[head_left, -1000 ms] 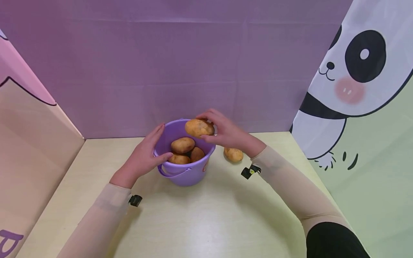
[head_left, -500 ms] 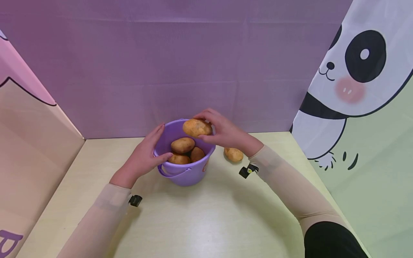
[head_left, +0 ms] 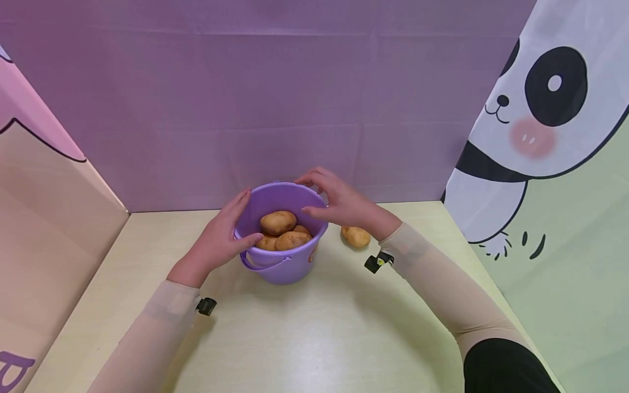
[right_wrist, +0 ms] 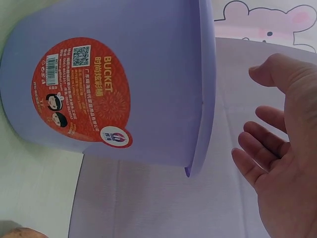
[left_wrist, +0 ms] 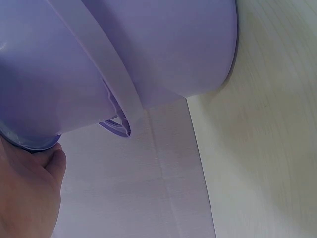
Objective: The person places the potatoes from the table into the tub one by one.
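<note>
Head view: right hand (head_left: 341, 203), fingers loosened, had released a front potato (head_left: 292, 240) into the bucket (head_left: 291, 271); left hand (head_left: 219, 233) gripped its rim. One outlying potato (head_left: 356, 237) remained outside.

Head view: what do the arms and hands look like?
Left hand, right hand: no gloves. Left sleeve, right sleeve: beige, close-fitting, to the wrists. Black fabric near the right elbow. Small black left wrist device and right wrist device, the right with a yellow patch.

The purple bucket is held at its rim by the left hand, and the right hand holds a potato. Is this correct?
Not quite: the right hand is empty, as the right wrist view shows. The left hand does hold the purple bucket at its rim.
</note>
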The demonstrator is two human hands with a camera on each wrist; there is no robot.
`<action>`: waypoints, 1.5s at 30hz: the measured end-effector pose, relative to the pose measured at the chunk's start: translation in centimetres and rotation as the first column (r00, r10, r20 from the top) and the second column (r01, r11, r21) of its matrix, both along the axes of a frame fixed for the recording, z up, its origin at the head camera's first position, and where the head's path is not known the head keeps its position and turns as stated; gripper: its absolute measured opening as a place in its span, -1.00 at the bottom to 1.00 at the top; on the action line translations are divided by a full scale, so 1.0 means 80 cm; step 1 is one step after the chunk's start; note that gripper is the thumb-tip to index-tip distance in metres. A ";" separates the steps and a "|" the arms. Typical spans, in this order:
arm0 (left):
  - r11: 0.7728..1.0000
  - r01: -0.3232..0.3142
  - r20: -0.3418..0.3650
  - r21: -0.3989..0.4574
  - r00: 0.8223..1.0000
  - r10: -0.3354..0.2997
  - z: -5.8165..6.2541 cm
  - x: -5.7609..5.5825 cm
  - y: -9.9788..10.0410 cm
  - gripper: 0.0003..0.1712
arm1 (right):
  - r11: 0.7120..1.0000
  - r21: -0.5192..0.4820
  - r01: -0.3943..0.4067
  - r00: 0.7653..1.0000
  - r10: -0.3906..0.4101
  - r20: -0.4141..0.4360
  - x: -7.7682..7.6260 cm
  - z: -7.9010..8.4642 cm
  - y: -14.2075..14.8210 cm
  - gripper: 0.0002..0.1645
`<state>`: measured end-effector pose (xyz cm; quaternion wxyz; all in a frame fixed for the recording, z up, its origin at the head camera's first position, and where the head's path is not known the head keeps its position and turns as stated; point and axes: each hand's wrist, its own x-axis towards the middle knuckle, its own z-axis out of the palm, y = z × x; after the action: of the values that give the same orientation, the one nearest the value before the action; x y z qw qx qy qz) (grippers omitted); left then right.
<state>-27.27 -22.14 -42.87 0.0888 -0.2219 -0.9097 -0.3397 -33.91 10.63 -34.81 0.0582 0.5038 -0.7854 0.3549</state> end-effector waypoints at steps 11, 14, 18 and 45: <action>1.000 0.002 -0.002 0.004 1.000 -0.002 0.000 0.001 0.001 0.22 | 1.000 -0.014 0.017 0.999 -0.016 0.030 0.004 -0.004 0.008 -0.41; 1.000 0.005 -0.001 0.006 1.000 -0.005 0.000 0.001 0.001 0.22 | 0.999 -0.020 0.045 0.999 -0.045 0.031 0.005 -0.008 0.016 -0.43; 1.000 0.006 -0.002 0.005 1.000 -0.006 0.000 0.001 0.002 0.22 | 0.995 -0.025 0.096 0.995 -0.095 0.020 0.007 -0.014 0.033 -0.46; 1.000 0.004 -0.010 -0.005 1.000 -0.004 0.001 0.002 0.000 0.20 | 0.941 -0.036 0.337 0.936 -0.331 0.124 0.029 -0.082 0.121 -0.48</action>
<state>-27.08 -22.14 -42.78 0.0920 -0.2255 -0.9096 -0.3366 -31.60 20.32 -41.40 0.0863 0.3398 -0.8511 0.3908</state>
